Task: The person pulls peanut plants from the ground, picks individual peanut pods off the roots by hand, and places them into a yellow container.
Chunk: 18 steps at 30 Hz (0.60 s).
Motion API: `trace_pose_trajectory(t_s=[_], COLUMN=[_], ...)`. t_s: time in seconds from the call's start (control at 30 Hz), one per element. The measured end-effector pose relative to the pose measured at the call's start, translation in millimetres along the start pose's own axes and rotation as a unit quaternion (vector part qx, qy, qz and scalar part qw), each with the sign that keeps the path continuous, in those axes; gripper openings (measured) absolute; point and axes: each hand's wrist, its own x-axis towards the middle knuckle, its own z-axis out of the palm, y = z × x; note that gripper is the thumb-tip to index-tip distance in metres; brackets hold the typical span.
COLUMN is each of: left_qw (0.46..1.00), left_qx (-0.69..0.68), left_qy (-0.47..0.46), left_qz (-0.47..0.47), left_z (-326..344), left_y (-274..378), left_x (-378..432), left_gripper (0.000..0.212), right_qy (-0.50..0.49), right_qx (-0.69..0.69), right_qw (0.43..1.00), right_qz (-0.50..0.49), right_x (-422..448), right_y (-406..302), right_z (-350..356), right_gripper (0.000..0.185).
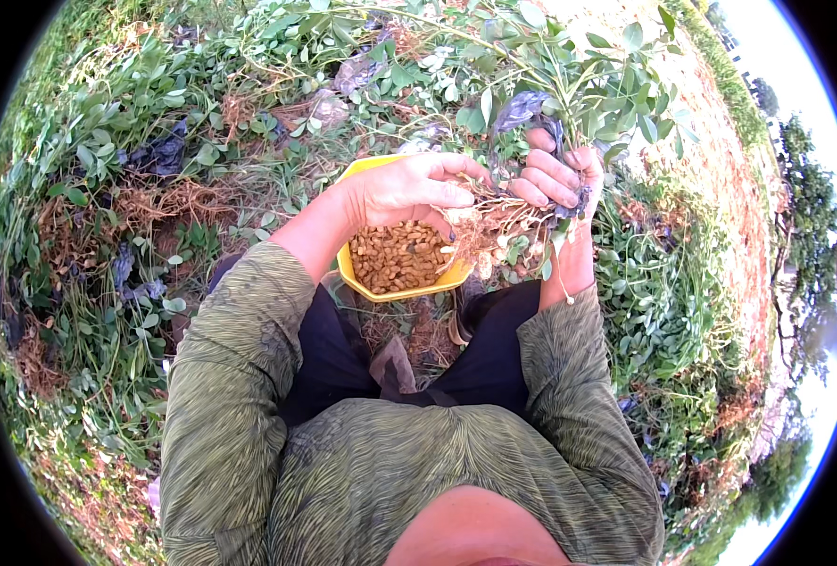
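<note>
My right hand (556, 177) grips a peanut plant by its lower stems, with the leafy top (595, 92) leaning up and away. Torn dark plastic film (524, 110) clings to the stems around those fingers. Pale roots with pods (503, 233) hang to the left of this hand. My left hand (411, 187) has its fingers and thumb around the left end of the roots; a pod between its fingertips cannot be made out. Beneath it stands a yellow tub (365, 289), partly hidden by the hand, holding many loose peanuts in their shells (397, 258).
Uprooted peanut plants (107, 156) lie heaped at the left, their brown roots (171, 201) showing. More leafy plants (655, 304) lie at the right. Scraps of dark plastic film (160, 152) are caught among them. My knees (333, 347) flank the tub's near side.
</note>
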Motion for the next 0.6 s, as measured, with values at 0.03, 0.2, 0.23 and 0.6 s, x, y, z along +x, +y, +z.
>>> trace_pose_trajectory(t_s=[0.03,0.2,0.23,0.6], left_qw=[0.999,0.998,1.000,0.992], left_qx=[-0.036,-0.055,-0.006,-0.002], left_qy=[0.018,-0.003,0.007,0.125], left_qz=[-0.010,-0.020,-0.005,0.025], left_z=[5.4,6.2,2.7,-0.1], left_y=[3.4,3.6,-0.4,-13.4], left_x=[-1.7,-4.1,-1.9,15.5], left_gripper=[0.044,0.056,0.057,0.032], right_qy=[0.003,-0.012,-0.014,-0.044], right_qx=[-0.008,-0.015,-0.013,-0.077], right_qw=[1.000,1.000,1.000,0.996], right_qz=[-0.005,0.003,0.001,0.011], right_x=[-0.7,-1.9,-1.9,3.0], right_y=[-1.2,-0.4,-0.3,8.5], right_z=[0.3,-0.9,-0.5,-1.5], right_gripper=[0.019,0.020,0.020,0.025])
